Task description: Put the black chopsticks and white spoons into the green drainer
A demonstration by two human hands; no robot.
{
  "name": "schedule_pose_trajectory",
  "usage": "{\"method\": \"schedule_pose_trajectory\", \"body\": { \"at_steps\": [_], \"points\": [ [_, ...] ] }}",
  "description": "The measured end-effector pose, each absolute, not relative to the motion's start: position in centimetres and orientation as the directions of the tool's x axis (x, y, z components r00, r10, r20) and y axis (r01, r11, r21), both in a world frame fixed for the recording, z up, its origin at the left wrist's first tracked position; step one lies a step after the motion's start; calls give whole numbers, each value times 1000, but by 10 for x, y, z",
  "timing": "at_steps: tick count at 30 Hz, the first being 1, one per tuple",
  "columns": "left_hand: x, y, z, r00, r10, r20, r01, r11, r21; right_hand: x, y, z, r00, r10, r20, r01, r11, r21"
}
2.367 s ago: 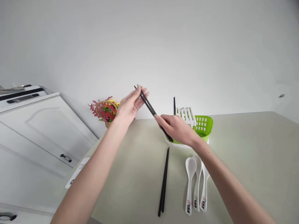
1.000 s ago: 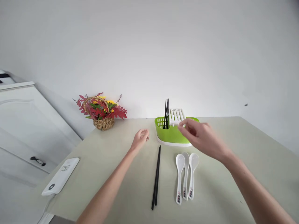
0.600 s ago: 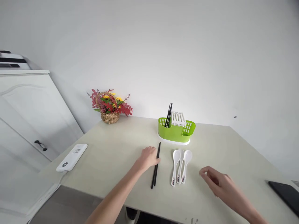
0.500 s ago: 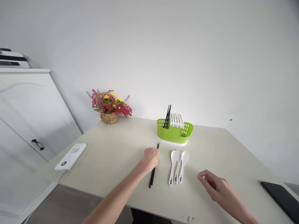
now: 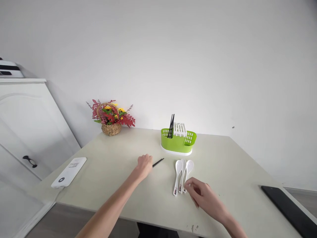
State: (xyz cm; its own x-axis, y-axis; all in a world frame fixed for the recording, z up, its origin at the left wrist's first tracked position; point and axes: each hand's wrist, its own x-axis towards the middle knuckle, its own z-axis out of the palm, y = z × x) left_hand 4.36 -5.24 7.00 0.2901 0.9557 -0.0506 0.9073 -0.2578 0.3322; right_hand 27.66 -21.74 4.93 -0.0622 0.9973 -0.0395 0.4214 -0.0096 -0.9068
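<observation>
- Far left of the left fingers, a cabinet (image 5: 23, 122) is standing beside the table (image 5: 218, 158).
- Left of the left hand, well apart, a white device (image 5: 69, 172) is lying flat, its cable (image 5: 58, 193) trailing over the table edge.
- Beyond the left fingers and to their left, a flower basket (image 5: 111, 129) is sitting near the wall.
- At centre, the left hand (image 5: 145, 164) is closing its fingers tightly around the held chopsticks (image 5: 158, 162); their thin ends are poking out to the right, the rest being hidden.
- Beyond the left fingers and to their right, a green holder (image 5: 176, 144) is standing, with the upright chopsticks (image 5: 171, 127) leaning in its left compartment and a white rack (image 5: 180, 129) covering its middle.
- Between the two hands, three spoons (image 5: 181, 177) are lying side by side, bowls pointing away from the person.
- At the rightmost spoon's handle, the right hand (image 5: 204, 197) is curling its fingers narrowly; whether they are touching or gripping it, I cannot tell.
- Well right of the right fingers, a phone (image 5: 284, 205) is lying on the table.
</observation>
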Motion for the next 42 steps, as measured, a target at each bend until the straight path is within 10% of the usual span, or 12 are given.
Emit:
{"method": "schedule_pose_trajectory", "body": {
  "at_steps": [10,15,19,42],
  "points": [
    [26,-79,92,286,958,-29,946,-277,165,199,-185,42,-202,979,1,358,75,-931],
    [13,-83,123,414,909,45,594,-308,744,193,-178,43,68,981,180,312,150,-938],
    [14,-94,127,425,904,-43,262,-78,962,191,-187,54,-157,983,91,124,111,-986],
    [40,-73,87,261,956,-132,117,104,988,199,-179,25,-2,996,-92,137,-91,-986]
  ]
}}
